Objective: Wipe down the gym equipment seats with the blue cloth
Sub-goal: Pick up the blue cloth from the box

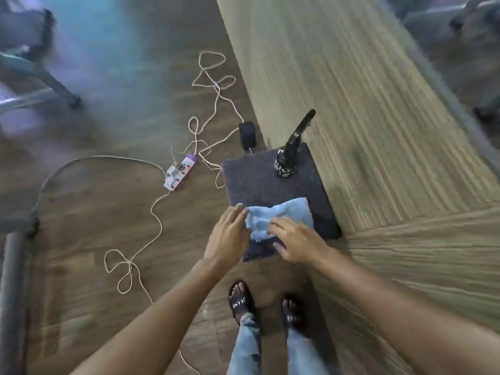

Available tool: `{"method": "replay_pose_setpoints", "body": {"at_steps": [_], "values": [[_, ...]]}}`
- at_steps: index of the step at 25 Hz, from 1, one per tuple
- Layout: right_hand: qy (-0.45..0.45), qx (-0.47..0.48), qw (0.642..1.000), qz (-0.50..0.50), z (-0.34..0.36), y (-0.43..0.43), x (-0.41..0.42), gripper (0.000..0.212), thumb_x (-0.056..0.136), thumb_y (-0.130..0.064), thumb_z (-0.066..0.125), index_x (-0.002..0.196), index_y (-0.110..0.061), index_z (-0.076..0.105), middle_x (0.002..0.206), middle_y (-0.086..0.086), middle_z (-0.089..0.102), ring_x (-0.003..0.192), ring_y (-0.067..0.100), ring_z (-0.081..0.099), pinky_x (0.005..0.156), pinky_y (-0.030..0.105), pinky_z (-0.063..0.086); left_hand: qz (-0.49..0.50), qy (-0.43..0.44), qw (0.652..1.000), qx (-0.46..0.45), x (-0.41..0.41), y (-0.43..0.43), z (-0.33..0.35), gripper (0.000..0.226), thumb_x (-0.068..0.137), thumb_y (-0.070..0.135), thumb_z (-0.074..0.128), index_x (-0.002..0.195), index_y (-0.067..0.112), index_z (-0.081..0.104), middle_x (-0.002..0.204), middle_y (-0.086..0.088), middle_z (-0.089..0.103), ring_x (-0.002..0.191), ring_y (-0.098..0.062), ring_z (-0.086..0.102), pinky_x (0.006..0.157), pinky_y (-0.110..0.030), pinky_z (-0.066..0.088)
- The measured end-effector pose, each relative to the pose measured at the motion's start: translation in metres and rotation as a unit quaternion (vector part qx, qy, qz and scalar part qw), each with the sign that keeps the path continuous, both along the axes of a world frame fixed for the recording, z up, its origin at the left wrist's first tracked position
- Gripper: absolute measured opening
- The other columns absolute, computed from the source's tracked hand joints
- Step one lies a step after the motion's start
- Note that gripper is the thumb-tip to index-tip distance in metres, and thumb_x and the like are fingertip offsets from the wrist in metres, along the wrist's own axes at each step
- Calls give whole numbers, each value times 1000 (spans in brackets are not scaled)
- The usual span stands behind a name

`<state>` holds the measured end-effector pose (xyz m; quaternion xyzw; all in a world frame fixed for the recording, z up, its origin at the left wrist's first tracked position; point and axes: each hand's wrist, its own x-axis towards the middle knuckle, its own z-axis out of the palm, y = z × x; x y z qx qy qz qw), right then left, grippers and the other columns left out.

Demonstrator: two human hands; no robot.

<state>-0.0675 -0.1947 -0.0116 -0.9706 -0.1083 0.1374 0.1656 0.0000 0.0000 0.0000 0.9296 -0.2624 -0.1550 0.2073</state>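
A crumpled blue cloth (pixel 281 216) lies on the near half of a dark padded seat (pixel 257 182). My right hand (pixel 296 240) rests on the cloth's near right part, fingers spread and fairly flat. My left hand (pixel 230 234) is at the cloth's left edge with straight fingers, its fingertips touching or just beside the fabric. A black spray bottle (pixel 290 151) stands upright on the far right corner of the seat.
A white cord (pixel 159 220) loops across the wooden floor to a power strip (pixel 180 173) and a black adapter (pixel 246 133) left of the seat. A light wooden platform (pixel 365 90) runs right of it. Blurred equipment legs (pixel 54 82) stand far left. My sandalled feet (pixel 240 301) are below.
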Motion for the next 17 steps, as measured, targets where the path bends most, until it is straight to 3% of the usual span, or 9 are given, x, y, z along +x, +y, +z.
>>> {"method": "replay_pose_setpoints", "body": {"at_steps": [3,5,8,13,17], "values": [[-38,-49,990,126,-57,-16,17,57,65,-36,76,119,-21,62,133,11,57,120,31,55,97,42,46,-48,-11,999,13,26,-5,-56,47,87,6,54,134,2,53,145,-20,44,136,-40,40,113,-48,33],[-92,-46,974,201,-84,-26,29,64,75,-47,66,134,-29,50,148,10,43,133,34,41,108,48,33,-71,-28,996,47,49,-12,-83,55,86,3,54,140,6,46,152,-14,36,142,-38,30,113,-52,29],[-117,-40,955,271,-105,-37,49,65,85,-53,56,143,-31,38,155,5,31,141,35,29,114,53,22,-84,-50,992,74,78,-22,-103,60,90,6,51,148,12,35,159,-8,23,147,-32,16,118,-50,16],[-156,-64,929,329,-126,-55,74,57,94,-58,40,146,-35,36,158,-4,24,140,38,31,110,52,29,-104,-72,989,82,89,-13,-135,56,95,27,26,151,24,28,160,-2,21,148,-27,15,119,-49,16],[-181,-66,929,316,-127,-56,71,56,97,-59,33,148,-36,31,158,-7,24,126,33,47,92,49,41,-93,-80,991,57,87,-12,-138,55,96,26,25,150,25,29,160,-1,21,149,-25,13,120,-49,16]]}}
